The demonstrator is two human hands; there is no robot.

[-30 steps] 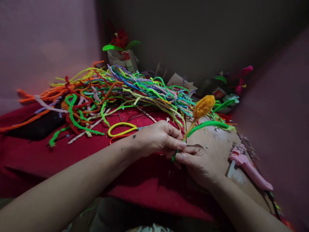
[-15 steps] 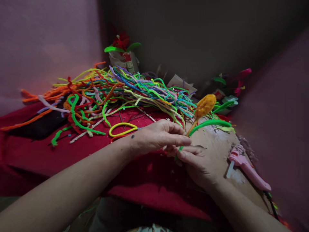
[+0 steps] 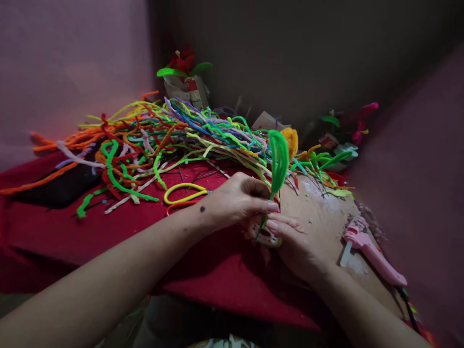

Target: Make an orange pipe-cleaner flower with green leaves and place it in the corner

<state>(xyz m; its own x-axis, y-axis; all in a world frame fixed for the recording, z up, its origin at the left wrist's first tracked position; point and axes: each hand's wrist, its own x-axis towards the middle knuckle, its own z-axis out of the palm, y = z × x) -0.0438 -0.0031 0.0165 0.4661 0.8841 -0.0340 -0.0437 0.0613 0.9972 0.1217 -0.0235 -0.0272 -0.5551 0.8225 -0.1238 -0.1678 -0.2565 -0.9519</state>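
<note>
Flower stem pinched high by the left hand, its lower end brought beside the right thumb

The green stem (image 3: 262, 222) of a fuzzy flower is held over the red cloth (image 3: 217, 278), in front of the body and right of centre in the view. Just below the base of the green leaf (image 3: 279, 166), the stem is clamped between the thumb and forefinger of the left hand (image 3: 239, 199). From that pinch, the leaf is pointed up and away from the fingers, and the orange flower head (image 3: 292, 141) is partly hidden behind it. The long axis is set steeply, tipped a little to the right at the top, with the lower end slanted down to the left.

The leaf is nearer to the left hand; by the right hand (image 3: 302, 244), the lower part of the stem is met, with the thumb tip laid close beside it. A pale, patterned ring (image 3: 274, 240) is seen under that thumb, crossed in front by the stem's end. Whether the right fingers are clamped on the stem, the ring or neither cannot be told.

To the right, a pink glue gun (image 3: 377, 258) is rested on a tan board (image 3: 315, 232), well apart from both hands
</note>
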